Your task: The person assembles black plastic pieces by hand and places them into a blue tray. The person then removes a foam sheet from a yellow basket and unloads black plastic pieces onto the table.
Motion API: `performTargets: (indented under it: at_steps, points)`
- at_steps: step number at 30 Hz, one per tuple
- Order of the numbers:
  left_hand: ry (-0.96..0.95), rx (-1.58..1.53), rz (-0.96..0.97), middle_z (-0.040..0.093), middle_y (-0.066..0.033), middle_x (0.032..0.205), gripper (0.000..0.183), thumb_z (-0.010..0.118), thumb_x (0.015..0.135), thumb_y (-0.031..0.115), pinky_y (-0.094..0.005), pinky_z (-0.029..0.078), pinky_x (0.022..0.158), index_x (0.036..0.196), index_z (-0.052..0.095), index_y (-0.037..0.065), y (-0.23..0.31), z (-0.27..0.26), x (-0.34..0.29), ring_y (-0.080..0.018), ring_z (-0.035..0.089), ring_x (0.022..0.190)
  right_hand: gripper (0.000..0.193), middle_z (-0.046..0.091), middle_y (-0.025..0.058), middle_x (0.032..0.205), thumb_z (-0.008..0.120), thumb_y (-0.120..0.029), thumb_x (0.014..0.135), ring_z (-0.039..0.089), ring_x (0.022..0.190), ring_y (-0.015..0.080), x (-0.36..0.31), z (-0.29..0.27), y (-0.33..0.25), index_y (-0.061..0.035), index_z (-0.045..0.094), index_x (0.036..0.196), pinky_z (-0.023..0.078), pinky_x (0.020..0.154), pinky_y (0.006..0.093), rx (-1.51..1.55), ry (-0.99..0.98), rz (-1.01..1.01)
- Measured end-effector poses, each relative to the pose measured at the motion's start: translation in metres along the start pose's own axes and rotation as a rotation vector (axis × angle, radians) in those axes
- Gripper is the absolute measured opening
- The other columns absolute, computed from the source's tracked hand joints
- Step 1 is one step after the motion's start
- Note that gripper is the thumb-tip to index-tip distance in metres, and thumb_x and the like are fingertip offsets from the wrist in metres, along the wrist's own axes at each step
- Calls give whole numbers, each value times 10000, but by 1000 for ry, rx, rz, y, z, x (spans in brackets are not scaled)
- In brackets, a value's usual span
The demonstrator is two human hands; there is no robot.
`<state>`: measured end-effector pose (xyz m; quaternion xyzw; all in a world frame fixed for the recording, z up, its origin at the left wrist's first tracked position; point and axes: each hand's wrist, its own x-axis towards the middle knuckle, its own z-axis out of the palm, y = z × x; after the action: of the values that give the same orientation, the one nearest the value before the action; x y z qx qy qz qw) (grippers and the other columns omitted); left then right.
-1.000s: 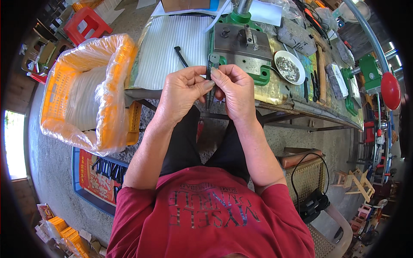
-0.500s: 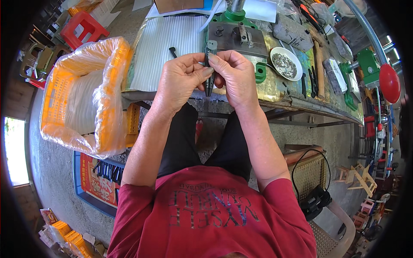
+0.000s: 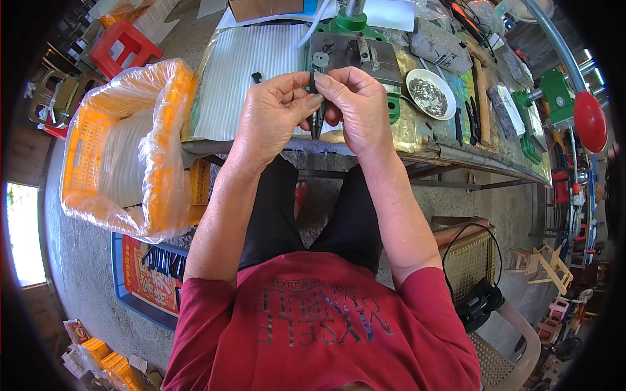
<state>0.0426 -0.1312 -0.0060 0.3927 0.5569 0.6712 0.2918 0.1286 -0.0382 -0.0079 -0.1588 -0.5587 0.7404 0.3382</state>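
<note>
- Two bare hands meet over the table's [image 3: 412, 135] near edge, just in front of the press [image 3: 394, 108].
- Left hand [image 3: 270, 111]: thumb and fingers pinched on the dark piece [image 3: 317, 121]; narrow grip.
- Right hand [image 3: 357, 104]: also pinching the piece, thumb toward its upper part; fingers curled, partly hidden.
- Dark piece: between both hands, long and slim; grey rounded end pokes out past the fingers, tapered end points back toward the person. Middle covered by fingers.
- Black rod [image 3: 257, 77]: on the white ribbed sheet [image 3: 228, 85], just beyond the left hand, partly hidden by it.
- White bowl [image 3: 443, 115]: right of the press, holds metal bits [image 3: 427, 95].
- Hammer [image 3: 483, 101]: right of the bowl, wooden handle.
- Yellow crate [image 3: 81, 156]: left of the table, lined with clear plastic.
- Blue tray [image 3: 126, 292]: low on the left, several black parts [image 3: 163, 260] in it.
</note>
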Motion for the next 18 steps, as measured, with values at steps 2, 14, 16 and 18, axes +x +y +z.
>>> performTargets:
  at_steps: [2, 14, 16, 18]
  points:
    - [-6, -2, 12, 548, -21, 633, 216, 552, 761, 52, -160, 389, 468, 951, 541, -49, 0, 0, 0, -44, 477, 538, 158, 506, 19, 558, 614, -127, 724, 429, 407, 40, 0, 0, -1, 4, 527, 706, 317, 348, 154, -9, -1, 1]
    - [-8, -21, -3, 547, -23, 641, 227, 541, 761, 41, -164, 392, 479, 967, 532, -56, 2, 0, 0, -49, 483, 554, 150, 507, 25, 559, 609, -112, 723, 430, 405, 43, 0, 0, -4, 10, 523, 704, 313, 339, 153, -9, -10, 5]
    - [-8, -11, -3, 547, -23, 643, 228, 540, 762, 41, -165, 392, 480, 968, 531, -56, 2, 0, 0, -49, 485, 557, 148, 513, 7, 576, 618, -142, 726, 426, 410, 44, 0, 0, -4, -14, 544, 720, 324, 367, 150, -16, -13, 26]
    - [-8, -1, -3, 547, -22, 646, 229, 540, 762, 41, -165, 392, 481, 970, 531, -55, 3, 0, -1, -49, 486, 559, 147, 511, 6, 574, 618, -141, 726, 424, 409, 44, 0, 0, -4, -15, 544, 719, 323, 366, 151, -22, -16, 18]
